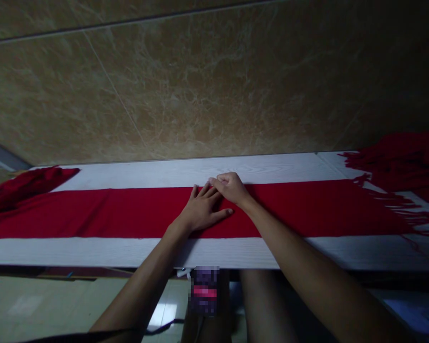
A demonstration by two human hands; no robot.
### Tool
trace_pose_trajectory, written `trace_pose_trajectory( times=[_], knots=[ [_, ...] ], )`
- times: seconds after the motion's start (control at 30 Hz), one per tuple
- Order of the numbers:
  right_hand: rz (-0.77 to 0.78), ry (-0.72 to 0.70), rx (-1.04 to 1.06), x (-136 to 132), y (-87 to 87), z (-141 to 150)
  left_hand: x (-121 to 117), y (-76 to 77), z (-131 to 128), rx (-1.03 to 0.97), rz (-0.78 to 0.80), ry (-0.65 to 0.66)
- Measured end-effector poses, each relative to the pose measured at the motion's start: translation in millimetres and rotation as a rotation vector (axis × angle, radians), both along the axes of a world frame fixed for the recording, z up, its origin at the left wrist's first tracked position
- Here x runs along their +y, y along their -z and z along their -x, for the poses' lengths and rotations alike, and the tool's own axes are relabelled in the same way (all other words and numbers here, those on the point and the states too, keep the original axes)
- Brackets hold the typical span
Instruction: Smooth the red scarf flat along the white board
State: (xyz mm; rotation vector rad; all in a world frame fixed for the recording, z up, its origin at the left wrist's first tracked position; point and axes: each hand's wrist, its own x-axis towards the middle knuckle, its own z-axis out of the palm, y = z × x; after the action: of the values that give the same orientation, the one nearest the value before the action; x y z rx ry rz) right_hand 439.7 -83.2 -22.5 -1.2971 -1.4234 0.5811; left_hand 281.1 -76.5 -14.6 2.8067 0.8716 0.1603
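A long red scarf point(136, 212) with a fringed right end lies stretched flat across a narrow white wood-grain table point(214, 252). My left hand point(202, 212) rests palm down on the middle of the scarf, fingers spread. Right beside its fingertips, at the scarf's far edge, my right hand point(233, 188) is closed with thumb and fingers pressed together. Whatever the right fingers pinch, if anything, is hidden or too small to name. The scarf's left end runs into a bunched red cloth part point(28, 188).
More red fringed cloth point(407, 162) is heaped at the table's right end. A marbled brown tiled wall point(214, 85) rises directly behind the table. Below the front edge are my legs point(268, 305), a blurred-out patch point(205, 291) and pale floor tiles point(39, 305).
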Motion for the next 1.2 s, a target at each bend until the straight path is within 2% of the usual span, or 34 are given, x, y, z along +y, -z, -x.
trace_pose_trajectory(
  times=[0.53,0.83,1.0,1.2],
  knots=[
    [0.000,-0.017,-0.034,-3.7,0.9,0.0,1.5,4.8,1.0,-0.018,-0.006,0.003],
    [-0.021,0.010,0.032,0.8,2.5,-1.5,-0.4,-0.1,0.0,0.029,0.029,-0.028],
    [-0.011,-0.065,0.086,0.7,1.5,-3.7,-0.8,-1.2,-0.3,0.033,0.039,-0.035],
    [0.001,-0.082,0.080,-0.7,-1.0,-3.6,-1.0,-1.7,0.0,0.043,0.015,-0.029]
  ],
)
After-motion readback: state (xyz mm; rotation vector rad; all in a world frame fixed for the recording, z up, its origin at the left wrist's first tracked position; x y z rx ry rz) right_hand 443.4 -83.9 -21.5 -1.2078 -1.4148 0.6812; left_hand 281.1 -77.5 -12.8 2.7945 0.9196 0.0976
